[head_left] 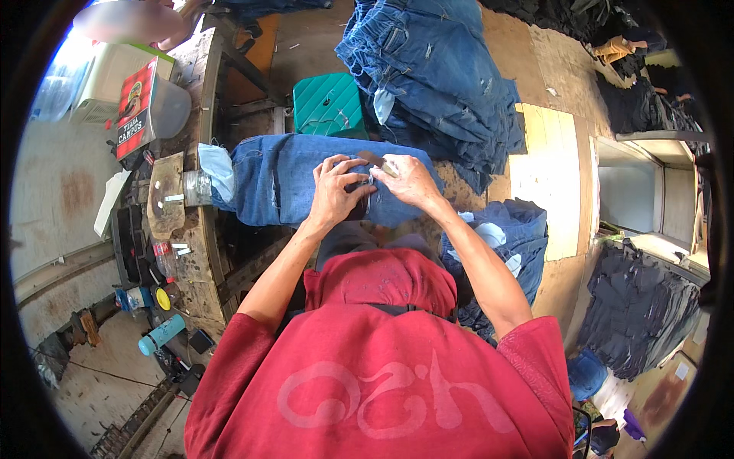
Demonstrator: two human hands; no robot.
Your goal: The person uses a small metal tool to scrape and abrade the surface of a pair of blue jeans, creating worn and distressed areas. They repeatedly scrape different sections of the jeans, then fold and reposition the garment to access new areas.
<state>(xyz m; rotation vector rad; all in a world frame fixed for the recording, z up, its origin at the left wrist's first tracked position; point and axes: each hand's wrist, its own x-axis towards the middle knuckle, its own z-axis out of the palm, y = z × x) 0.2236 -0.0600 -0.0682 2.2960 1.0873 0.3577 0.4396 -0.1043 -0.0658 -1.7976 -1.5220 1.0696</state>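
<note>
A blue denim trouser leg [264, 180] juts past the worn wooden counter's [200, 279] right edge. The left hand [335, 186] spreads curved fingers on it; the right hand [407, 182] grips a flat brown tool [371, 158]. Beyond sits a square green plastic stool [325, 99].

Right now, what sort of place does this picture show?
Probably a small denim workshop: a heap of blue denim, dark cloth piled at right, and a denim leg with a small tool held over it.

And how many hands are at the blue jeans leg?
2: the left hand on the jeans leg, the right hand beside it, holding a brown tool. None seem hidden.
</note>
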